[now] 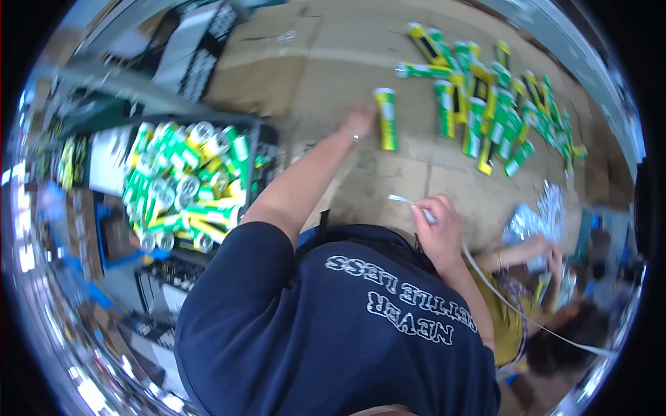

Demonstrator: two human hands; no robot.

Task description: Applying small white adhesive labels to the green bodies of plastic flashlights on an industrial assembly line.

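My left hand (359,120) reaches out over the cardboard, right beside a single green and yellow tube (387,125) with a white end. Its fingers are blurred, and I cannot tell if they touch the tube. Closer to my body, my right hand (441,227) is closed on a white cable (397,198). The cable's short end sticks out to the left of the fingers, while its long part trails behind my wrist toward the lower right rim. Several more green and yellow tubes (479,114) lie in a loose pile at the far right.
At left stands a dark crate (260,149) heaped with similar tubes. Cardboard (333,62) covers the table. On the right, a co-worker's hands (531,251) are near a clear plastic bag (522,223) and a bundle of white strands (551,208). A black-and-white box (194,52) sits at upper left.
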